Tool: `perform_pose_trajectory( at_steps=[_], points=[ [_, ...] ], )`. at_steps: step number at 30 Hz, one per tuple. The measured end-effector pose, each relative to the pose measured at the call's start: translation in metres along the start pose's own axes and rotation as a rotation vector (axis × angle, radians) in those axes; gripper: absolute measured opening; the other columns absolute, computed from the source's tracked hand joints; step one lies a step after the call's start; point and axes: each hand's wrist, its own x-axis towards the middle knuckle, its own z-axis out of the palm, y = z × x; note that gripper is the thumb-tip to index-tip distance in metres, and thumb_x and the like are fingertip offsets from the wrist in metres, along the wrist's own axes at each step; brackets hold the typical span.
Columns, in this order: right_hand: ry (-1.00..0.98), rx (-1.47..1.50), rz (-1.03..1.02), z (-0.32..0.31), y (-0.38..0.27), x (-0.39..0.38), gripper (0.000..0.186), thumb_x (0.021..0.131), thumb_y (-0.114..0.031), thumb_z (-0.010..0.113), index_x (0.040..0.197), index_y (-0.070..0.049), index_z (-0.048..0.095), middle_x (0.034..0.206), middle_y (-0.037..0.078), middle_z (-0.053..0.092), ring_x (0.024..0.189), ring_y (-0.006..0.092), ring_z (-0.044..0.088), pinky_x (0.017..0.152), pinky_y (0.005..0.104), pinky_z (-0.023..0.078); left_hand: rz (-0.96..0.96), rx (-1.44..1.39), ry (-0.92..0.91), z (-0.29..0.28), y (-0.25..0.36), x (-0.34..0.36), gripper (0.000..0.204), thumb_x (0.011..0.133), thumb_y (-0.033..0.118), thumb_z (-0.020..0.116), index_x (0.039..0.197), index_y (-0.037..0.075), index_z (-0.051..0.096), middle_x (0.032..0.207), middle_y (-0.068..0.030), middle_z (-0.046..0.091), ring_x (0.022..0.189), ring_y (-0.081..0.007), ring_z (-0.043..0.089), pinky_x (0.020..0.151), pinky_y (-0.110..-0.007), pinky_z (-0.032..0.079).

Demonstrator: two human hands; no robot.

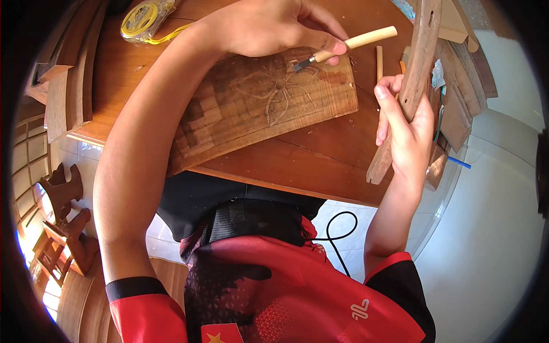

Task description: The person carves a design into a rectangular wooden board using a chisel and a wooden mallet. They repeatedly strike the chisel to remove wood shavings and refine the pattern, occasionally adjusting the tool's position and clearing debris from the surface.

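Observation:
My left hand [286, 28] reaches over a wooden board [211, 114] and pinches a wood carving chisel [366, 39] by its pale handle near the blade. The dark blade tip rests at or just above the carved lines, which look like a flower with spreading petals. On the right, my right hand [409, 123] is wrapped round a long worn wooden stick [422, 57], held tilted with its top end rising past the frame's upper edge. The stick's lower end hangs over the table's right side. Some fingers of my left hand are hidden behind its palm.
The board lies aslant on a brown wooden table [309, 154]. A yellow tape measure [140, 20] sits at the far left, beside stacked wood strips [74, 74]. Another pale handle [380, 62] lies right of the board, near wood pieces [457, 97] and a blue pen-like stick [459, 163].

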Motion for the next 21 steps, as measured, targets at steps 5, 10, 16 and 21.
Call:
perform_pose_trajectory(
  at_steps=[5, 10, 16, 21],
  points=[
    [-0.089, 0.063, 0.026, -0.015, 0.005, -0.011, 0.026, 0.107, -0.026, 0.058, 0.113, -0.001, 0.057, 0.095, 0.008, 0.063, 0.048, 0.0055, 0.047, 0.04, 0.0228, 0.038, -0.037, -0.104, -0.042, 0.003, 0.002, 0.004, 0.025, 0.103, 0.025, 0.066, 0.115, 0.007, 0.079, 0.095, -0.0059, 0.078, 0.086, -0.0149, 0.07, 0.079, -0.032, 0.056],
    [-0.117, 0.039, 0.063, -0.02, 0.007, -0.021, 0.032, 0.111, -0.031, 0.05, 0.115, 0.0, 0.056, 0.093, 0.007, 0.059, 0.049, 0.0052, 0.046, 0.041, 0.0223, 0.038, -0.032, -0.112, -0.026, 0.004, -0.01, 0.007, 0.025, 0.103, 0.025, 0.065, 0.113, 0.007, 0.079, 0.095, -0.006, 0.078, 0.086, -0.015, 0.071, 0.078, -0.032, 0.056],
    [-0.135, 0.002, 0.078, -0.021, 0.014, -0.029, 0.03, 0.111, -0.03, 0.047, 0.115, -0.001, 0.055, 0.093, 0.008, 0.058, 0.048, 0.0061, 0.045, 0.041, 0.0222, 0.037, -0.07, -0.086, -0.05, 0.0, 0.0, 0.002, 0.026, 0.103, 0.028, 0.065, 0.11, 0.007, 0.08, 0.094, -0.0056, 0.079, 0.088, -0.0148, 0.071, 0.081, -0.033, 0.056],
    [-0.145, 0.019, 0.082, -0.021, 0.014, -0.031, 0.027, 0.111, -0.026, 0.05, 0.118, -0.001, 0.055, 0.092, 0.006, 0.058, 0.049, 0.0042, 0.046, 0.042, 0.0213, 0.037, -0.054, -0.014, -0.053, -0.003, 0.01, -0.003, 0.027, 0.103, 0.029, 0.065, 0.112, 0.008, 0.079, 0.097, -0.0051, 0.079, 0.091, -0.0144, 0.071, 0.084, -0.033, 0.055]
  ],
)
